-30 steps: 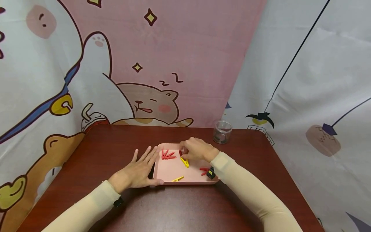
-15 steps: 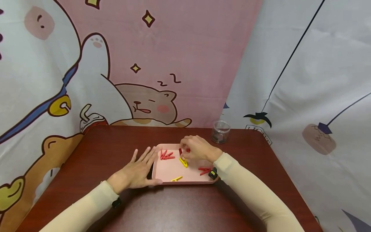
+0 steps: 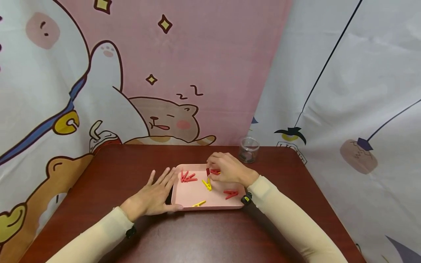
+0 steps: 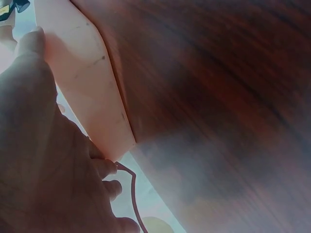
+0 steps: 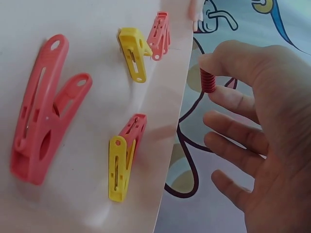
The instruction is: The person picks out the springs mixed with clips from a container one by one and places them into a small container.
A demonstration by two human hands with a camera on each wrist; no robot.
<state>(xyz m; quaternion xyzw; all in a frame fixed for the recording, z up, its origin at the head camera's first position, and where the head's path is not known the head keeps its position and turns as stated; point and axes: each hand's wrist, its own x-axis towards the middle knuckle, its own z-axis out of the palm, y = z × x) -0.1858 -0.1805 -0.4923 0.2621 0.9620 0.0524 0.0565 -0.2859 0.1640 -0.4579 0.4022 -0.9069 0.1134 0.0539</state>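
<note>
My right hand (image 3: 228,168) pinches a small dark red ribbed cylinder (image 5: 208,81), perhaps a coil, between thumb and index finger, above the far side of a pink tray (image 3: 194,195). Its other fingers are loosely bent. My left hand (image 3: 152,195) lies spread at the tray's left edge, thumb by the front left corner. On the tray are red clothespins (image 3: 188,177) at the left, a yellow clothespin (image 3: 207,185) in the middle and another yellow clothespin (image 3: 199,204) at the front. A red clothespin (image 3: 231,194) lies at the right. Beside the right hand, a red and a yellow clothespin (image 5: 116,170) lie together.
A clear jar (image 3: 249,149) with something dark at its bottom stands at the back right of the brown table (image 3: 204,233). Behind the table hangs a cartoon-printed cloth (image 3: 230,73).
My right hand has shifted slightly to the right with the dark red cylinder, uncovering more of the red clothespins beside and below it. The left hand stays at the tray's edge.
</note>
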